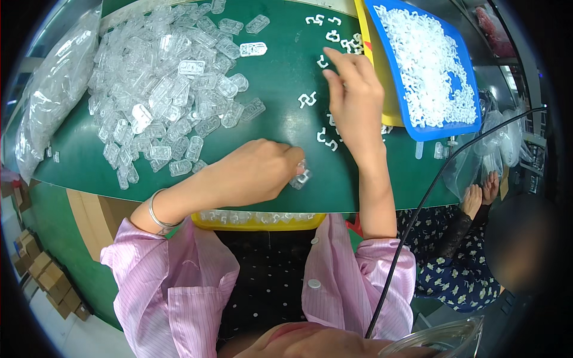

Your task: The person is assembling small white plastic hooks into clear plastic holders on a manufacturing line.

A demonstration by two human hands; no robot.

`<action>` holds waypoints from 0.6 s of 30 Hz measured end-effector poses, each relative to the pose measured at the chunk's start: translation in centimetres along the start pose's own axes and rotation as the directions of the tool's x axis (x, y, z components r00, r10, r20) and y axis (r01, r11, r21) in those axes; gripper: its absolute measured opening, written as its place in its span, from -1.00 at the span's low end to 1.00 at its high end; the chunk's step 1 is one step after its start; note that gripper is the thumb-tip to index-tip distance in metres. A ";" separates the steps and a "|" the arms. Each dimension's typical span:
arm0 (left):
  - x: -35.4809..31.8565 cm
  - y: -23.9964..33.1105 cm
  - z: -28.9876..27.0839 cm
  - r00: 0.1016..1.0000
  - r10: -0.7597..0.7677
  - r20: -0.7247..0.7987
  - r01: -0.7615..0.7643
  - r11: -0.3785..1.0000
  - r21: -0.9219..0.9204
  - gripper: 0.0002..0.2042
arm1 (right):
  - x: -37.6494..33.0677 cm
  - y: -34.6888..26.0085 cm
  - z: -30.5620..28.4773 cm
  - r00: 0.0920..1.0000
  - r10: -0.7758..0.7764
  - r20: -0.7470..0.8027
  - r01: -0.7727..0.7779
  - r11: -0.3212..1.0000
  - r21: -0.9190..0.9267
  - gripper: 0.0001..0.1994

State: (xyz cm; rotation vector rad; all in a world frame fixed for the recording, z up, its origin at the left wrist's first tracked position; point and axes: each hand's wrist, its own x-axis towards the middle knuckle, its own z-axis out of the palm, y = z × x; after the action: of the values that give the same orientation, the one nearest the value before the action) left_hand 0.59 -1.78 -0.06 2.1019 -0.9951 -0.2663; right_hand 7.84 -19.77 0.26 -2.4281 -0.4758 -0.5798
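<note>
My left hand point(262, 170) is closed near the table's front edge, its fingertips on a small clear plastic case point(300, 180) with a white part in it. The fingers partly cover this case. Farther right, my right hand point(357, 95) is over the green table with thumb and forefinger apart. A small white hook-shaped clip point(322, 61) lies just off these two fingertips, and I see nothing held between them. More white clips point(307, 99) are scattered around this hand. To the left spreads a big heap of clear plastic cases point(173, 89).
A blue tray point(412, 128) full of white clips rests on a yellow bin point(391, 110) at the right. A filled plastic bag point(57, 95) lies far left. Below the table edge is a yellow tray point(256, 225) of clear pieces. A black cable point(412, 221) crosses the right side; another person's hands point(480, 194) are beyond.
</note>
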 end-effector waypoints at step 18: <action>5.8 -4.5 -7.4 0.953 0.086 -0.290 0.110 0.796 0.595 -0.79 | -0.5 0.9 -0.5 0.959 0.218 0.180 -0.279 0.840 0.465 -0.74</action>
State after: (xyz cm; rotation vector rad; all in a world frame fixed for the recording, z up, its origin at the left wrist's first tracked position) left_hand 10.53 -0.06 2.44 2.6184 -0.9564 0.4321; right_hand 7.71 -20.82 -0.03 -1.9955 -0.2994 -0.1681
